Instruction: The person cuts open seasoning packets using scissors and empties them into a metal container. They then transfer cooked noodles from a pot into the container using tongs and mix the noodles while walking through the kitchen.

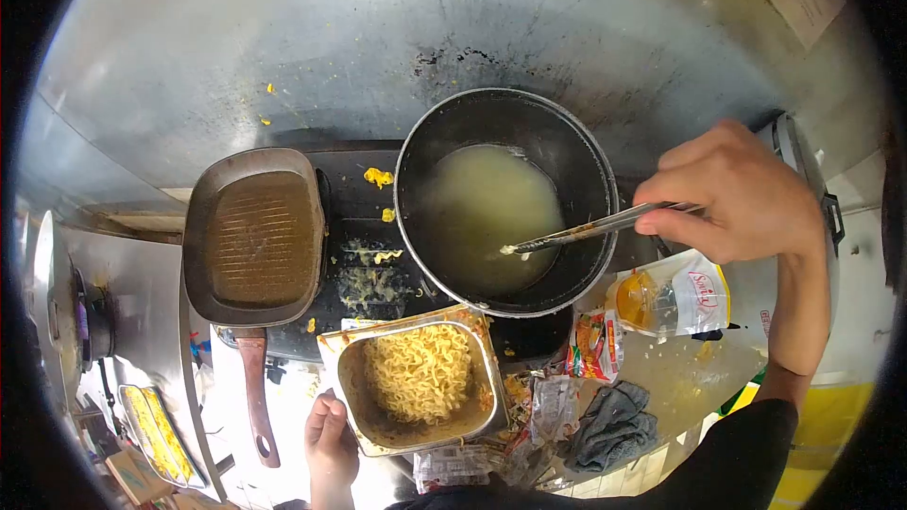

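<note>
Tongs (605, 224) are in my right hand (732, 194), its fingers closed round them. Their tips reach into a deep black pot (590, 165), just over cloudy yellowish liquid (496, 198), with a small pale bit at the end. My left hand (331, 430) is closed at the lower left corner of a rectangular metal container (364, 418), apparently gripping its edge. Curly cooked noodles (420, 373) fill much of the container. It stands in front of the pot, its back edge close to the pot's rim.
A square grill pan (255, 236) with brown liquid sits left, its wooden handle (253, 387) pointing towards me. Food scraps (378, 177) litter the black stovetop (364, 217). At right lie a clear pouch (671, 297), a noodle packet (595, 345) and a dark cloth (614, 425).
</note>
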Tool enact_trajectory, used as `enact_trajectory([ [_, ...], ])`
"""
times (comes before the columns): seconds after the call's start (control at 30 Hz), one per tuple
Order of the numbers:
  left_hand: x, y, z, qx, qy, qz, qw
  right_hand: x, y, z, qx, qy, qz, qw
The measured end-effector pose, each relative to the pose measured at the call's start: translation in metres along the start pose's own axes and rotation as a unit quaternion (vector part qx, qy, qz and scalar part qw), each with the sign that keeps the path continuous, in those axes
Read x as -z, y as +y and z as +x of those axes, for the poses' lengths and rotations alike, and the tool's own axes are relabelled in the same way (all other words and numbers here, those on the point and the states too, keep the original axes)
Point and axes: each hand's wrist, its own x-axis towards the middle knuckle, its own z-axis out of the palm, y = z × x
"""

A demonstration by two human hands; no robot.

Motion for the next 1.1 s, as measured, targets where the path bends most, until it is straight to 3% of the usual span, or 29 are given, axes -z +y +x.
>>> enact_trajectory([
  [0.2,-0.019,0.008,-0.002,-0.009,-0.022,-0.024,0.999,0.032,-0.034,-0.031,0.026,0.1,0.025,0.994],
  [0.4,-0.008,0.001,-0.002,-0.008,-0.033,-0.027,0.999,0.048,-0.076,-0.038,0.153,0.06,-0.036,0.986],
  [0.63,-0.013,0.005,-0.004,-0.001,-0.031,-0.022,0.999,-0.052,-0.118,-0.011,0.259,0.007,-0.031,0.965],
  [0.77,-0.011,0.006,-0.005,0.004,-0.027,-0.02,0.999,-0.086,-0.138,-0.004,0.264,-0.016,-0.062,0.962],
  [0.93,-0.007,0.004,-0.004,0.015,-0.04,-0.02,0.999,-0.069,-0.142,-0.014,0.225,0.004,-0.07,0.972],
  [1.03,-0.012,0.006,-0.004,0.006,-0.038,-0.017,0.999,-0.05,-0.138,-0.026,0.208,0.051,-0.087,0.973],
  [1.1,-0.012,0.006,-0.004,0.008,-0.034,-0.021,0.999,-0.033,-0.135,-0.033,0.136,0.108,-0.125,0.977],
])
